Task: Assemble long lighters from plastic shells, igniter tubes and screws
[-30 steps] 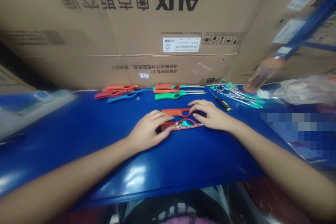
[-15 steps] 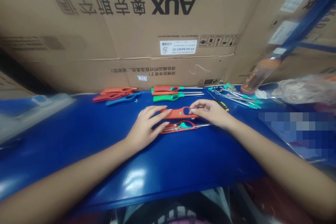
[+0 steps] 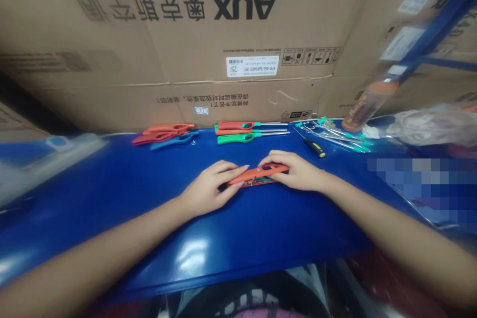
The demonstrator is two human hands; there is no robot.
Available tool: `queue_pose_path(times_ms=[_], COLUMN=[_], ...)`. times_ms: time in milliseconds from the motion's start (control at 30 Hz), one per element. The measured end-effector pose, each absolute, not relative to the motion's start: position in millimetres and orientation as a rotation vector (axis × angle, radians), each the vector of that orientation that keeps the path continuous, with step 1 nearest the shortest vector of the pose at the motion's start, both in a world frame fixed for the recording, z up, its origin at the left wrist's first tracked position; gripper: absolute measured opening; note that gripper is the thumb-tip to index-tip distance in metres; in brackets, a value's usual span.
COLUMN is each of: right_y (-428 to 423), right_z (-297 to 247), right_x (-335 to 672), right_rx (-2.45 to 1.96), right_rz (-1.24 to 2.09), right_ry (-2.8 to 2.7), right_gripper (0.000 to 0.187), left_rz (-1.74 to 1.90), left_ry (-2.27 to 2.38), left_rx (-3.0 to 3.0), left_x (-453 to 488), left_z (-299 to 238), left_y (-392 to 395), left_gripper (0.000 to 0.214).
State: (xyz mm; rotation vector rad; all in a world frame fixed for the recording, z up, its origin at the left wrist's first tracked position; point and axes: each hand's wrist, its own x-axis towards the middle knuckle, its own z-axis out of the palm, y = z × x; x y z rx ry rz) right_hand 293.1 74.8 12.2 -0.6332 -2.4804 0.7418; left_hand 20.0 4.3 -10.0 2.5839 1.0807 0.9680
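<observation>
An orange lighter shell half (image 3: pixel 246 175) is pinched at its left end by my left hand (image 3: pixel 208 186). My right hand (image 3: pixel 300 173) grips its right end around the trigger loop. Below it, a second orange half (image 3: pixel 254 184) lies on the blue table (image 3: pixel 238 228), with wires and teal parts inside. The upper half sits tilted over the lower one, and a gap shows along the near side. My right fingers hide the right end of both halves and the metal tube.
Behind my hands lie lighters with metal tubes (image 3: pixel 234 138), loose coloured shells (image 3: pixel 164 137), a screwdriver (image 3: pixel 315 147) and a pile of metal tubes with teal parts (image 3: pixel 335 138). An orange bottle (image 3: pixel 367 107) and a plastic bag (image 3: pixel 428 126) stand right. A large carton (image 3: pixel 179 64) walls the back.
The upper orange half has come down and nearer, from behind the lower half to over it. Both hands moved with it, and my right hand now covers the metal tube.
</observation>
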Motion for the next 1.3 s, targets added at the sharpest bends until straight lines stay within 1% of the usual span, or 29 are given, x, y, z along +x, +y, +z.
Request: queue_pose_path(times_ms=[100, 233, 367, 500, 700, 1167, 1300], right_y=[72.2, 69.1, 68.6, 69.0, 69.5, 70.3, 71.1], right_z=[11.5, 11.7, 10.7, 9.3, 9.5, 9.3, 10.4], right_x=[291.1, 290.3, 290.3, 289.5, 290.7, 291.6, 293.3], right_rx=[-0.601, -0.599, -0.600, -0.602, -0.673, -0.682, -0.656], right_rz=[0.728, 0.740, 0.737, 0.683, 0.559, 0.507, 0.502], right_ry=[-2.480, -2.483, -2.489, -2.528, -2.644, -2.717, -2.722], right_gripper=[0.019, 0.032, 0.029, 0.028, 0.031, 0.036, 0.034], left_rz=[0.881, 0.832, 0.822, 0.824, 0.761, 0.713, 0.725], left_ry=[1.073, 1.140, 1.175, 1.179, 1.200, 1.208, 1.202], left_rx=[2.605, 2.644, 2.620, 2.613, 2.612, 2.612, 2.614], left_x=[20.0, 19.7, 19.9, 21.4, 23.5, 22.9, 22.8], left_z=[-6.8, -5.0, -5.7, -5.5, -4.0, -4.8, -4.9], left_y=[3.1, 2.2, 2.6, 3.5, 3.3, 4.5, 4.2], left_gripper=[0.046, 0.045, 0.044, 0.037, 0.031, 0.031, 0.031])
